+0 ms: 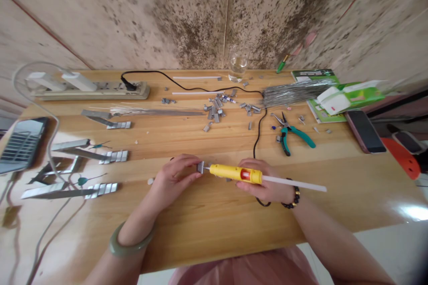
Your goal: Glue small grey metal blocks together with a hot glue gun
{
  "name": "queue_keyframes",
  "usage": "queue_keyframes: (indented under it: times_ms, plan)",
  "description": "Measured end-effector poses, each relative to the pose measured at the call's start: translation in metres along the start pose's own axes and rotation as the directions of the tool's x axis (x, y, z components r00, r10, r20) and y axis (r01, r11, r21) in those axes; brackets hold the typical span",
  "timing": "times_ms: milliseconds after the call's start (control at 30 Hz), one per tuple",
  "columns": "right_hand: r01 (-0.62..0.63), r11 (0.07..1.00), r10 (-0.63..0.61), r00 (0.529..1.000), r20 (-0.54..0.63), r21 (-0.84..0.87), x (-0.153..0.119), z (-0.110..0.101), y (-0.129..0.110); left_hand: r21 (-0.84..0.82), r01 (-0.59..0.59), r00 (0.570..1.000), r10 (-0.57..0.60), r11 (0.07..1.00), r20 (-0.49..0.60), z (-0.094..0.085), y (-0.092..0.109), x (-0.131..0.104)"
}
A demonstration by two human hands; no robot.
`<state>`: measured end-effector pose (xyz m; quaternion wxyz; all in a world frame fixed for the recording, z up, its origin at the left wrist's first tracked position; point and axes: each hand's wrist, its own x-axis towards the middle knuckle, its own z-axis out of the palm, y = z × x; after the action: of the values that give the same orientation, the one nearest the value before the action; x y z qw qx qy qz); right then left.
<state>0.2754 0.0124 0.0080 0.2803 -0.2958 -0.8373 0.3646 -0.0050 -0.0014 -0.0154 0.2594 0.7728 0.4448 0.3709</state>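
Wall and wooden surface: a mottled, dark-speckled wall (194, 26) rises behind a pale wooden surface (234, 227).
Left grip: the left grip (170, 180) is narrow, thumb and fingers pinching a small grey piece (200, 167) near the surface's front middle.
Right grip: the right grip (265, 192) is wrapped around a yellow glue gun (230, 172), a white glue stick (294, 183) poking from its back.
Nozzle: aimed at the grey piece; whether it touches, or any glue is out, I cannot tell.
Black cord: the cord (258, 129) runs behind the right grip and up the surface.
Loose pieces: a scattered heap of grey pieces (216, 110) lies beyond the hands.
Pliers: teal-handled pliers (302, 136) rest open to the right, below a bundle of thin wires (294, 92).
Left side: short grey pieces (109, 190) sit in rows at the ends of long grey bars (56, 193).
Progress: those rows look finished or nearly so; the held piece seems mid-gluing, and the loose heap suggests plenty is left.
Far edge: a glass (238, 70) of clear liquid and a power strip (140, 91) stand by the wall.
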Motion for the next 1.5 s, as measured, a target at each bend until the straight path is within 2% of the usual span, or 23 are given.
queue_keyframes:
  times_ms: [300, 567, 800, 967, 1100, 1300, 1500]
  plan:
    - [-0.03, 1.0, 0.03, 1.0, -0.003, 0.001, 0.0012, -0.0008, 0.0001, -0.025, -0.006, 1.0, 0.006, 1.0, 0.012, -0.0001, 0.0016, 0.0003]
    - [0.04, 0.998, -0.039, 0.999, 0.005, -0.043, -0.0013, 0.0013, 0.0014, -0.018, 0.021, 0.999, -0.021, 1.0, -0.037, 0.0005, 0.0005, 0.001]
    - [-0.033, 0.999, 0.032, 0.999, -0.026, -0.028, 0.0003, -0.0009, 0.0009, -0.031, 0.021, 1.0, -0.022, 0.999, -0.015, 0.0004, 0.0028, 0.0007]
    - [0.031, 0.999, -0.031, 0.999, -0.028, -0.025, -0.0014, 0.0009, 0.0017, -0.013, 0.048, 0.998, -0.048, 0.999, -0.036, -0.0003, 0.0017, 0.0003]
    - [0.032, 0.999, -0.032, 0.999, -0.006, -0.033, -0.002, 0.0019, 0.0021, -0.02, 0.058, 0.997, -0.059, 0.998, -0.042, -0.0001, 0.0006, 0.0002]
    - [0.053, 0.996, -0.056, 0.997, -0.044, -0.071, -0.0012, 0.0009, 0.0027, -0.03, 0.076, 0.997, -0.077, 0.997, -0.022, 0.0002, 0.0023, 0.0008]
    - [0.041, 0.998, -0.042, 0.999, -0.004, -0.047, -0.0021, 0.0011, 0.0029, -0.038, 0.084, 0.996, -0.085, 0.996, -0.038, 0.0001, 0.0018, 0.002]
